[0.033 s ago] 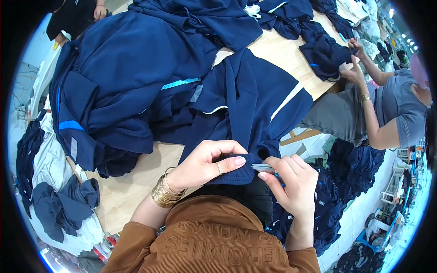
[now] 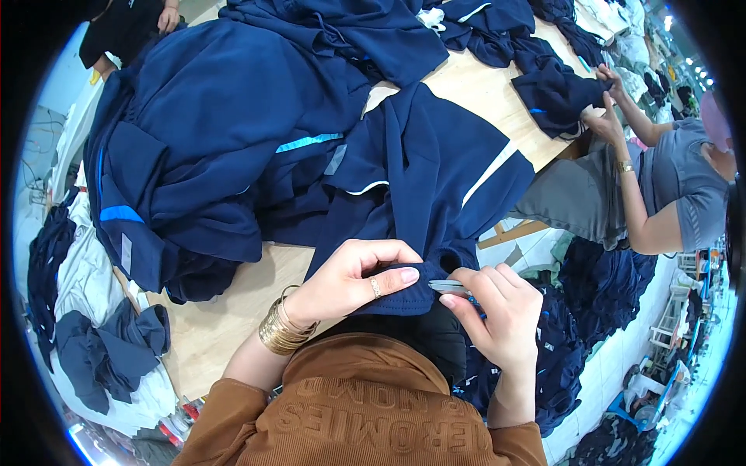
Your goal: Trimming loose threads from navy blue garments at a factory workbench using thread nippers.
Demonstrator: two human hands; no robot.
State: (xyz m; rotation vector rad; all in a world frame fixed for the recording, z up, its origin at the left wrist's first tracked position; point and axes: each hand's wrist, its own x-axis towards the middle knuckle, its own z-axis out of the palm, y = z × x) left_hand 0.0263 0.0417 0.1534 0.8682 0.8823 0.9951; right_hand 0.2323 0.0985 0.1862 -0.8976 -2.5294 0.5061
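My left hand [image 2: 365,281] pinches the stitched edge of a navy garment [image 2: 435,155], thumb on top and fingers under the cloth. In my right hand [image 2: 497,311] is a small pair of thread snips [image 2: 451,288], their pale metal blades pointing left. The blade tips meet the garment's edge close to my left thumb. A bit of blue shows on the snips below my fingers; the rest of them is covered. The garment spreads away from me over the table and has a white stripe on its right side.
A large heap of navy garments [image 2: 217,101] covers the left of the wooden table [image 2: 210,353]. At the right, a co-worker [image 2: 645,171] handles another navy garment [image 2: 556,97]. More dark garments [image 2: 606,287] lie piled on the tiled floor. Another person's hand [image 2: 169,19] shows at the upper left.
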